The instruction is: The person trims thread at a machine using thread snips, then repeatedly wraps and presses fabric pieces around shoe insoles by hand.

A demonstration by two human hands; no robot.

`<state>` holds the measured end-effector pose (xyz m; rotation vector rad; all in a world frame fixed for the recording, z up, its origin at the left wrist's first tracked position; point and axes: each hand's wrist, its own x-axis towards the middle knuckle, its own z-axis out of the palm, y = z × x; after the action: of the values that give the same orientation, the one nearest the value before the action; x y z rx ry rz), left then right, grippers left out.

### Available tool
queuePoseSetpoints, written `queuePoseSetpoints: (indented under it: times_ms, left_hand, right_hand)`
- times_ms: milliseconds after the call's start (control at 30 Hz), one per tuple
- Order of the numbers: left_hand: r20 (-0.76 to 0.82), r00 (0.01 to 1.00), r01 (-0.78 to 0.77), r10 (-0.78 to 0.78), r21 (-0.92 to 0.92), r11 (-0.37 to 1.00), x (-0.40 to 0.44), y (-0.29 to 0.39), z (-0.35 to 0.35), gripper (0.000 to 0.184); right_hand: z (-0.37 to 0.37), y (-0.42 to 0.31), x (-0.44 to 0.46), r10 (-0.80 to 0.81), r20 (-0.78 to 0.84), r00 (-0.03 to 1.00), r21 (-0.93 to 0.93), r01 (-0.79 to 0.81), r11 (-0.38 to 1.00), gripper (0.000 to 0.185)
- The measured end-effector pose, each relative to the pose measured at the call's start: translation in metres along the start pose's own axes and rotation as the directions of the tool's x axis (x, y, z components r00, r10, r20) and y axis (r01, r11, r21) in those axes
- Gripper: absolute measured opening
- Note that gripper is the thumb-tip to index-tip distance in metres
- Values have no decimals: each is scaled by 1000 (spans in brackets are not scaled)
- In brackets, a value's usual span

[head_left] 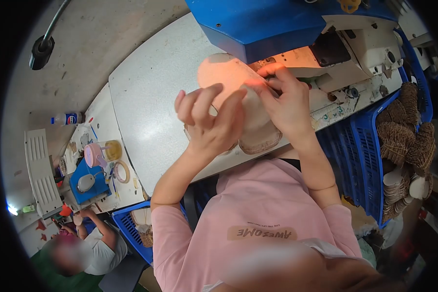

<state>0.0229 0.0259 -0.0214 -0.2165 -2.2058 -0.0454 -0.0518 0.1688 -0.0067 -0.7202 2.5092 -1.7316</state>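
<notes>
Pale sole-shaped pieces (219, 75) lie over the tabletop (151, 107), on the near side of the blue machine (258, 29). Left of its head, the left hand (211, 117) curls above them, grip loosely half open; the right hand (284, 100) bunches its fingertips just below the machine, whether pinching a piece I can't tell.

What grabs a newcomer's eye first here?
Probably the orange light under the big blue machine head at top centre, spilling onto a pale rounded piece on the white table. Then the hands in mid-picture, left hand and right hand close together at that piece. Off to the right, blue crates with brown bundles stand out too.
</notes>
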Motion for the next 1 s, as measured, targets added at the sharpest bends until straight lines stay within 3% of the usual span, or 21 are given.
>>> queuePoseSetpoints:
  times_ms: [67,100,200,333,500,700,833,933,1000]
  left_hand:
    - [173,977,-103,125,-132,986,-2,-10,2,38]
    - [271,952,-65,142,-274,960,1,-15,6,38]
    - [338,939,68,58,-349,935,10,-11,-2,38]
    - [378,926,121,7,-313,942,18,-8,-6,36]
    - [359,931,58,72,-337,940,26,-16,0,34]
    - [523,852,202,-7,-317,927,44,-24,-3,29]
    - [500,866,210,5,-373,904,42,-38,11,25]
    - [471,882,215,2,-407,888,43,-42,14,20]
    - [433,901,181,24,-425,887,46,-43,13,17]
  right_hand:
    - [-1,-1,-3,13,-24,1000,41,-12,999,20]
    - [-2,1,-8,22,-42,999,77,-18,997,19]
    - [-10,4,-21,86,-50,995,139,-78,987,16]
    - [-6,6,-21,101,-121,987,199,-75,977,10]
    - [2,2,-12,67,-167,984,83,-54,995,7]
    - [9,-3,4,-6,-178,984,-85,-9,996,6]
    - [14,2,11,-26,-198,980,-156,-6,988,10]
    - [20,18,7,-51,-266,963,30,61,998,12]
    - [14,19,0,25,-233,972,92,-3,996,13]
